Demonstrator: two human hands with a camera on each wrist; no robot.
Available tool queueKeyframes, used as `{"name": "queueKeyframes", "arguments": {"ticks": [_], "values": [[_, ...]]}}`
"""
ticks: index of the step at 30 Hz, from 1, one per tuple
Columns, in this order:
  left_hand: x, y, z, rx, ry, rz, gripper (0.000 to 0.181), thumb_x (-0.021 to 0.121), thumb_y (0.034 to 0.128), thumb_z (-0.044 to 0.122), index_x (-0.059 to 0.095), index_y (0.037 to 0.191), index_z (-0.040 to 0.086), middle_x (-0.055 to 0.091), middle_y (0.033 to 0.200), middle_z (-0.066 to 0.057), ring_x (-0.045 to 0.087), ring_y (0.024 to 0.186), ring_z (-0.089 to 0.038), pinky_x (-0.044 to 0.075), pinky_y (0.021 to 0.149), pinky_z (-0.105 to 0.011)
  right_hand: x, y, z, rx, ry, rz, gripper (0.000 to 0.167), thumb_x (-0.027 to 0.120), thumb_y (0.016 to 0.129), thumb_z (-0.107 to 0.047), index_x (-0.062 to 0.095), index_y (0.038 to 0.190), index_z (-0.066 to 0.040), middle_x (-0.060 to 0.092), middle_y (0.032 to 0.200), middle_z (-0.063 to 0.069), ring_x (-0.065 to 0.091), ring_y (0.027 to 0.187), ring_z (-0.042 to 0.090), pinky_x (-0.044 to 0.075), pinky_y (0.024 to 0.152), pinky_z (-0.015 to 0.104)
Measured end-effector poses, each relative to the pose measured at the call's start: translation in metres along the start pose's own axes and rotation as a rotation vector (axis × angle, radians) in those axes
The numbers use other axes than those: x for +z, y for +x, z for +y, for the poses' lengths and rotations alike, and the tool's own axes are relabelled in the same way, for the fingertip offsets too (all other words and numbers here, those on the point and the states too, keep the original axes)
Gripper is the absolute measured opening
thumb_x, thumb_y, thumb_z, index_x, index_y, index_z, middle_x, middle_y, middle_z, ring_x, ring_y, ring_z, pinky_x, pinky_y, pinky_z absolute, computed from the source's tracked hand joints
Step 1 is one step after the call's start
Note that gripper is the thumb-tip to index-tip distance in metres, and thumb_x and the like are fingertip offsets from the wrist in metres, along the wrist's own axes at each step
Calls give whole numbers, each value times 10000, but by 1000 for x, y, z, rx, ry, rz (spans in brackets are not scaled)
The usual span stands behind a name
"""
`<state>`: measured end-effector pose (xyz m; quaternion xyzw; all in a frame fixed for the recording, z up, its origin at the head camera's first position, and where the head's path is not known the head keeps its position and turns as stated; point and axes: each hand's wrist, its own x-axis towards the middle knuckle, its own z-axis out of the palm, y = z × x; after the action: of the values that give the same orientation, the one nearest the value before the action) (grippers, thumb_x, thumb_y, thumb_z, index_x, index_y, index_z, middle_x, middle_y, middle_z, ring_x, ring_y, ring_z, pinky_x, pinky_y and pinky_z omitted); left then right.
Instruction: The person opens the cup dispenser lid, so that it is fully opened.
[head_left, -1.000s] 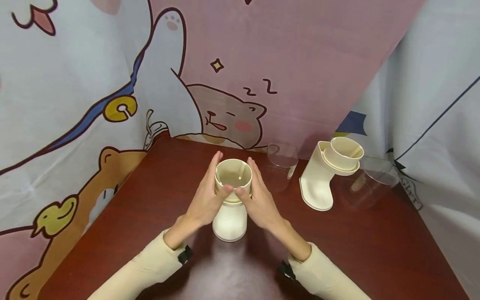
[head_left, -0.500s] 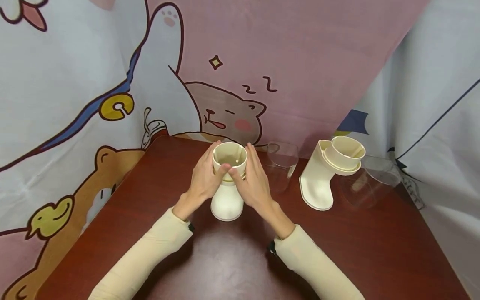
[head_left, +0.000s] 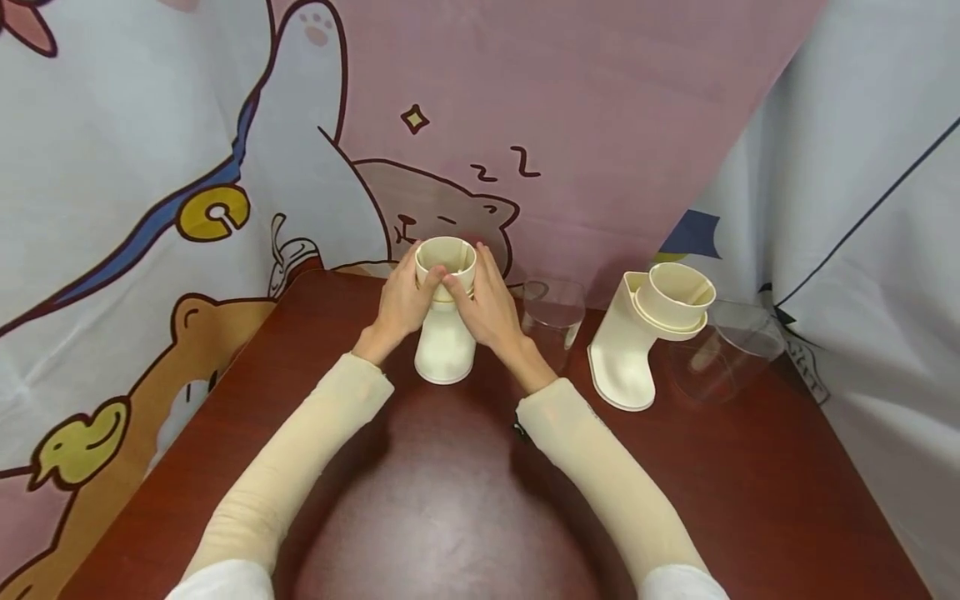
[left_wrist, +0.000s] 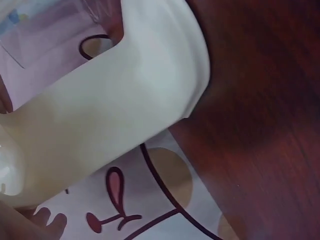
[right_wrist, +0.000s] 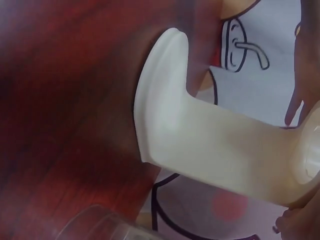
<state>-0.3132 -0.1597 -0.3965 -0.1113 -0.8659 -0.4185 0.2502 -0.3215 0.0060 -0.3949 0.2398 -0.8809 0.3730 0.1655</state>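
A cream boot-shaped stand (head_left: 444, 350) is upright near the table's back edge, with a round cream cup (head_left: 445, 252) on its top. My left hand (head_left: 405, 302) grips the upper part from the left. From the right, my right hand (head_left: 486, 307) holds it too, and both thumbs meet across the front of the cup. In the left wrist view, the stand's smooth curved body (left_wrist: 95, 110) fills much of the picture. The right wrist view shows the foot of the stand (right_wrist: 162, 100) at the table surface. The fingers' far sides are mostly hidden.
A second cream stand with its cup (head_left: 622, 350) stands to the right. Clear plastic cups flank it, one upright on its left (head_left: 553, 312) and another on its right (head_left: 727, 358). A printed cloth (head_left: 600, 125) hangs behind the dark red table (head_left: 442, 483).
Both hands have moved the held stand away from me, toward the table's back edge. Their grip looks the same. The second stand and clear cups stay put, while the head view shifts slightly.
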Motion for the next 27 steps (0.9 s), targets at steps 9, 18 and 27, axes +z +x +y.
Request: {"name": "queueKeyframes", "arguments": {"ticks": [9,18,27], "values": [[1,22,-20,15,-21,-13,1235,132,752,961,454,1467,7,386,1539,-270,414,1408,-400,355,1150,-521,10,27,10,-2,-42,-25,1136,108,832,-895,255,1569,-42,243,1634,183,196,1536,253,254,1219,470],[-1,23,-21,9,-102,-54,1212,191,756,956,331,1541,44,379,1555,-202,410,1412,-346,337,1159,-506,8,26,10,3,-30,-52,1192,96,823,-903,183,1572,21,189,1642,217,171,1541,300,199,1240,446],[-24,-23,-16,-26,-138,-193,936,192,952,759,10,1613,121,-11,1682,-88,20,1552,-238,109,1243,-508,-11,-1,1,-11,-59,-143,1131,118,854,-878,100,1595,-23,105,1665,195,61,1558,284,100,1259,450]]}}
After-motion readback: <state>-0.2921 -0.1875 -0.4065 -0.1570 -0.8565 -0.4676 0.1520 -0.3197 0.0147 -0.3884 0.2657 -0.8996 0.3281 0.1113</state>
